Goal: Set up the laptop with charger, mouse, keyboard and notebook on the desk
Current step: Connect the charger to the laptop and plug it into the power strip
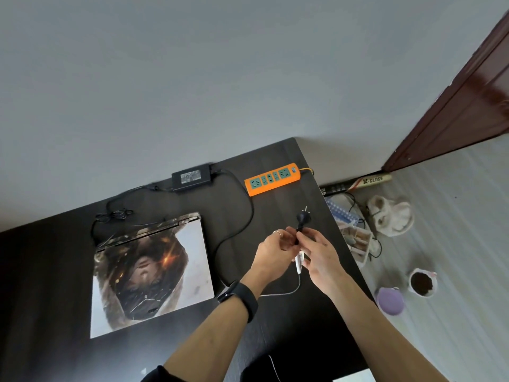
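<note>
A shut laptop (154,274) with a picture on its lid lies on the dark desk (49,285). Behind it, by the wall, rests the black charger brick (191,177); its black cable (245,216) loops right and forward to a black plug (302,217). My left hand (271,255), with a black wristband, and my right hand (321,252) both pinch the cable just below the plug, whose prongs point toward the orange power strip (271,178) near the desk's back right corner. A white tag and a thin white cable (298,261) hang under my hands.
The desk's right edge runs close beside my right arm. On the floor to the right lie fluffy slippers (391,215), a box of small items (355,238), a purple cup (389,300) and a pot of soil (421,283). A brown door frame (454,106) stands at far right.
</note>
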{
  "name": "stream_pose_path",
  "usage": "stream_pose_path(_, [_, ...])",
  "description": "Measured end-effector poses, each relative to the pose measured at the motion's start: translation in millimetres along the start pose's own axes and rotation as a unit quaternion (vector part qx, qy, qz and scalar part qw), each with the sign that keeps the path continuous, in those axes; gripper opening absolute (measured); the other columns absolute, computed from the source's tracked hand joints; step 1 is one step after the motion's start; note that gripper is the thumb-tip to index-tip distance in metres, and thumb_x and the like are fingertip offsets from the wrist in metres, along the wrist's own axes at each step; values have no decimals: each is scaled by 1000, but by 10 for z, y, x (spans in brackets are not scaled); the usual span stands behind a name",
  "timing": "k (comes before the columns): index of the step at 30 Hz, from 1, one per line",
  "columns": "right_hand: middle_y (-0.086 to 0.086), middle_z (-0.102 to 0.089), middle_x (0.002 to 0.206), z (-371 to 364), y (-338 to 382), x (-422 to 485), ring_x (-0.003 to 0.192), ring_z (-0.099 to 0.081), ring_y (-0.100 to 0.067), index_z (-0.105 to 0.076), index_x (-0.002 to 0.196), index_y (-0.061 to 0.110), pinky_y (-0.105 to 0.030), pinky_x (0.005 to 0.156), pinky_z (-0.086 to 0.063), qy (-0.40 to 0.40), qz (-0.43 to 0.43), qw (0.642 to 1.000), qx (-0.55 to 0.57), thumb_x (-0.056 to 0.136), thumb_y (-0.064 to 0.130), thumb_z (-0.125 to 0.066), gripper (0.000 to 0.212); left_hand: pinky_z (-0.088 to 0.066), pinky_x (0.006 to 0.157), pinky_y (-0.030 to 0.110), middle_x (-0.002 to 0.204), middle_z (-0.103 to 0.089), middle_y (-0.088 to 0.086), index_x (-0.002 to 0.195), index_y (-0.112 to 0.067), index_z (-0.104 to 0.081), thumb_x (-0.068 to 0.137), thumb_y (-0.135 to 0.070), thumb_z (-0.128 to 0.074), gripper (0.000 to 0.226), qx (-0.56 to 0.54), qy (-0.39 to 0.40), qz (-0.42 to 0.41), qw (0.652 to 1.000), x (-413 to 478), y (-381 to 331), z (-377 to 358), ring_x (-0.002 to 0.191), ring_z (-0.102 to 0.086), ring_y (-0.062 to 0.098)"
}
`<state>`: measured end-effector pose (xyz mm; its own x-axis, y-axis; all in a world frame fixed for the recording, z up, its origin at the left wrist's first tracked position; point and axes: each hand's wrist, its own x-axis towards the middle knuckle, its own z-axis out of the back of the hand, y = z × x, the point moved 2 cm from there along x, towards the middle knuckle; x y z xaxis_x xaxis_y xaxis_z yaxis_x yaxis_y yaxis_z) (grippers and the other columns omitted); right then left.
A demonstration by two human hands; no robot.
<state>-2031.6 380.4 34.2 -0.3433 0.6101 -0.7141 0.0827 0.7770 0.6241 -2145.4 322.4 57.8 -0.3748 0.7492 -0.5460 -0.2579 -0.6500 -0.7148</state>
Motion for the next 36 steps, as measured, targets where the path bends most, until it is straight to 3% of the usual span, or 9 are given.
stream_pose_path(4, [-7, -75, 114, 13, 14, 97, 112, -65, -21, -62, 125, 12, -41, 101, -44, 9, -63, 997, 47, 100, 31, -58, 31, -43, 67, 17, 90, -66, -9, 104, -28, -59, 93, -19, -54, 14, 40, 9, -14, 999, 19, -35, 123, 80, -60, 5])
stream_pose_path(7, [-7, -74, 116, 0, 58, 138, 111, -65, -21, -59, 126, 15, -43, 107, -40, 13, -64, 994, 86, 99, 35, -60, 34, -44, 62, 20, 83, -66, -5, 103, -24, -58, 94, -14, -47, 17, 80, 19, -22, 996, 63, -19, 259, 74, -59, 12])
stream_pose_path(13, [-11, -73, 103, -170, 153, 194, 84, -64, -15, -66, 122, 8, -31, 86, -52, 50, -18, 996, 75, 91, 24, -72, 36, -45, 88, 23, 117, -65, -1, 124, -20, -57, 96, -13, -44, 31, 160, -20, -55, 985, 222, -59, 570, 106, -61, 17])
stream_pose_path(19, [-7, -74, 110, -475, 234, 344, 106, -67, -20, -65, 127, 14, -39, 99, -44, 82, -16, 993, 84, 89, 22, -73, 39, -50, 92, 28, 113, -63, -11, 129, -34, -59, 98, -37, -53, 32, 207, -61, -134, 967, 441, -243, 704, 104, -60, 8])
stream_pose_path(23, [0, -75, 115, -562, 279, 536, 112, -66, -21, -66, 121, 24, -40, 99, -45, 104, -14, 994, 7, 90, 32, -71, 33, -52, 83, 32, 108, -63, -10, 130, -38, -59, 101, -39, -48, 31, 277, -104, -137, 945, 605, -262, 862, 101, -61, 14])
stream_pose_path(27, [3, -66, 128, -557, 165, 860, 113, -64, -16, -59, 131, 26, -34, 90, -52, 95, 11, 977, -189, 93, 45, -65, 43, -52, 84, 37, 113, -67, -10, 131, -42, -59, 101, -39, -46, 32, 353, -159, -86, 918, 857, -143, 1139, 105, -62, 19])
stream_pose_path(30, [2, -51, 145, -523, 86, 1321, 129, -52, -18, -50, 138, 26, -36, 103, -45, 28, 122, 916, -380, 92, 54, -60, 55, -52, 85, 38, 112, -65, -11, 128, -40, -61, 100, -37, -49, 30, 330, -199, -63, 921, 1143, -34, 1331, 104, -61, 18])
stream_pose_path(34, [-8, -22, 164, -593, 88, 1937, 148, -24, -33, -37, 150, 30, -51, 112, -35, -75, 325, 683, -650, 91, 62, -50, 68, -53, 81, 39, 107, -66, -11, 125, -38, -64, 99, -35, -53, 28, 322, -219, -62, 919, 1544, 157, 1374, 100, -63, 18])
stream_pose_path(36, [-11, -15, 166, -522, 38, 2177, 152, -15, -35, -32, 154, 34, -58, 114, -30, -88, 373, 632, -674, 91, 62, -49, 71, -53, 80, 39, 108, -66, -12, 125, -38, -64, 99, -35, -53, 28, 330, -211, -67, 918, 1676, 249, 1316, 98, -62, 17])
